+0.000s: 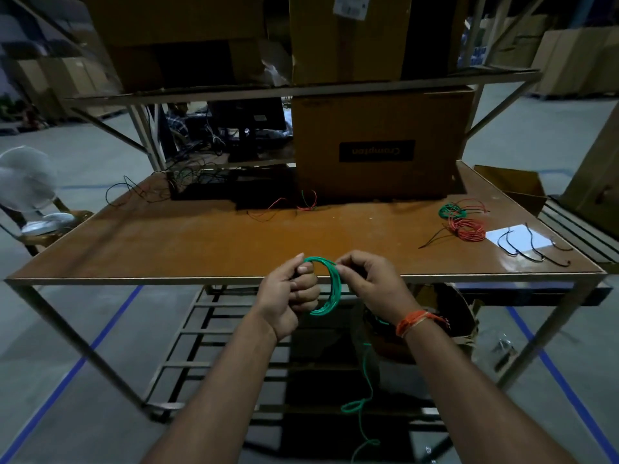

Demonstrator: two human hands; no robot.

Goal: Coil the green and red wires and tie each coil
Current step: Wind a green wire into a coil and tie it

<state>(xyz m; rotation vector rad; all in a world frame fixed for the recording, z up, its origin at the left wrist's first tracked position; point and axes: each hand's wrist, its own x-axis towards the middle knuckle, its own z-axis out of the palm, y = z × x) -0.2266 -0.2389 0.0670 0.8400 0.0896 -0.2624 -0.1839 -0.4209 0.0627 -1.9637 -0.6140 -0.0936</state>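
Green wire coil (pixel 330 288) stands upright between both hands, left hand (pixel 289 293) gripping its near-left side, right hand (pixel 368 283) pinching its top-right strand, loose tail (pixel 363 396) hanging floorward under right hand.

We see a dim warehouse — grey floor (pixel 100 413) with blue tape lines (pixel 110 324), a metal-framed brown table (pixel 201 242), stacked cardboard boxes (pixel 382 142).
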